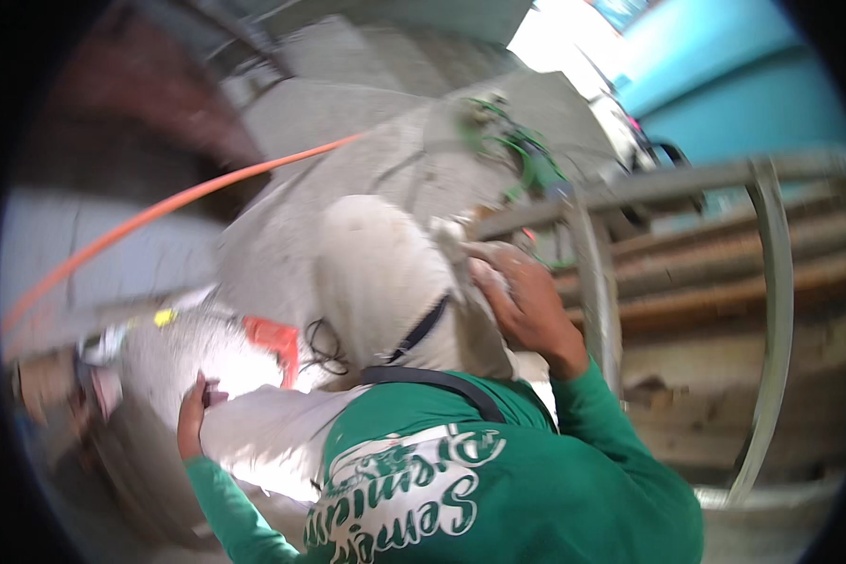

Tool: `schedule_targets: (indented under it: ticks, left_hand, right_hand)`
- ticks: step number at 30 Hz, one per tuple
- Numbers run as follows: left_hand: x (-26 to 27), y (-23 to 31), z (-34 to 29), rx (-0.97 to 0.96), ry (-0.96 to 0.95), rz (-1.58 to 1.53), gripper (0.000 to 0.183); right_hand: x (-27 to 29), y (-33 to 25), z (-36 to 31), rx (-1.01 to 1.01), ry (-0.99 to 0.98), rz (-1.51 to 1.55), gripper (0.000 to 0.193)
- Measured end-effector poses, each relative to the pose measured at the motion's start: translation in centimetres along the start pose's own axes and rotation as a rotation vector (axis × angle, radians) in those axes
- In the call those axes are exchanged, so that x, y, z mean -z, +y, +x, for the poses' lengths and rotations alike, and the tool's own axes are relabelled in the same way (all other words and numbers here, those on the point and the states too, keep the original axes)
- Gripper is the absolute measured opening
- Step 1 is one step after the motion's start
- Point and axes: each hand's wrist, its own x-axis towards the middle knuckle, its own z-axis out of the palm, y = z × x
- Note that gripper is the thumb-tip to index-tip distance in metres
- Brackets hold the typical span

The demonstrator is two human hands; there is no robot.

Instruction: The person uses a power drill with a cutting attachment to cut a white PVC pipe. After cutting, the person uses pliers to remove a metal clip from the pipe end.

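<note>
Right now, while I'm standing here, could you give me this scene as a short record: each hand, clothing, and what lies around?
Left hand: beside the left leg; grip unclear
Right hand: next to the metal frame; contact unclear
Clothing: green shirt, pale trousers, dark belt
Beyond left hand: orange-red tool, on the floor
Upper left: orange hose
Beyond right hand: green cord
Seen through the frame: wooden boards
Picture quality: partly blurred
</note>
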Motion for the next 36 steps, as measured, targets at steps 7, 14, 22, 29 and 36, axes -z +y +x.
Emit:
schedule_targets:
  ticks: [7, 14, 22, 29, 36]
  left_hand:
    - [-2.7, -4.3, -10.0, -0.379, 0.315, -0.187, 0.037]
    - [-7.4, -6.9, -16.2, -0.333, 0.824, -0.194, 0.03]
    - [-10.6, -10.5, -20.4, -0.387, 1.156, -0.091, 0.031]
    - [-11.1, -13.2, -22.1, -0.495, 1.234, -0.164, 0.033]
    - [-10.5, -15.0, -22.7, -0.453, 1.196, -0.359, 0.036]
  right_hand:
    - [-3.8, -3.9, 4.4, -0.037, -0.061, 0.09, 0.035]
    - [-7.6, -8.9, 9.3, 0.294, -0.05, 0.151, 0.042]
    - [-13.4, -17.0, 10.8, 0.562, -0.236, 0.155, 0.042]
    - [-17.2, -21.7, 7.0, 0.691, -0.335, 0.021, 0.044]
    - [-18.6, -24.1, 5.8, 0.84, -0.34, -0.083, 0.042]
